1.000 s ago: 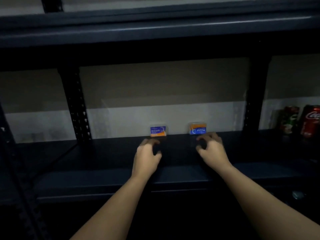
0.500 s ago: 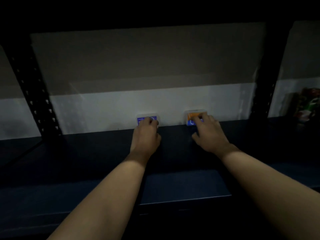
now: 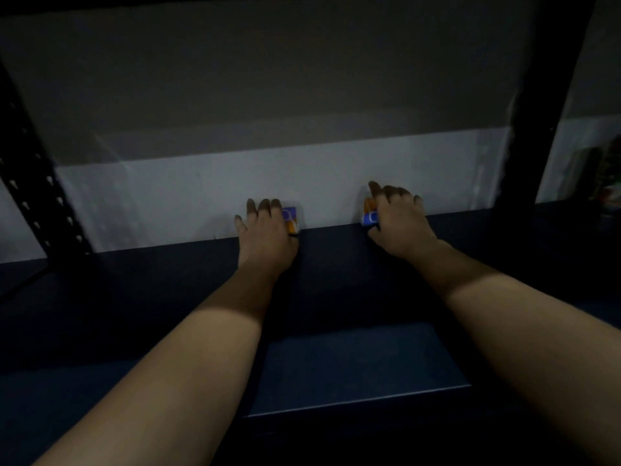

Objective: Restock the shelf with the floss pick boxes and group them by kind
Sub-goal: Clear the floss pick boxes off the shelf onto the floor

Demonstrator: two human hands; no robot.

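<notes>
Two small floss pick boxes stand at the very back of the dark shelf (image 3: 151, 297), against the pale wall (image 3: 201, 190). The left box (image 3: 291, 219) shows blue above and orange below on its visible right part; the rest of it is covered by the left hand (image 3: 265, 235). The right box (image 3: 369, 212) shows orange above and blue below on its left part, with the right hand (image 3: 401, 225) covering the remainder. The two boxes sit well apart, with bare shelf between them.

The left hand lies over its box from the front, fingers fairly straight and spread, their tips reaching above the box's top edge, the little finger splayed out to the left. Whether the thumb presses the box's right side is hard to tell in the dim light. The right hand drapes over its box likewise, the index finger raised along the box's upper left corner, the other fingers bent over the top, the thumb low near the shelf at the box's bottom left.

A black perforated upright (image 3: 30, 183) stands at the left, and a solid dark post (image 3: 544, 105) at the right. Beyond that post, blurred coloured items (image 3: 608, 183) sit on the same level.
</notes>
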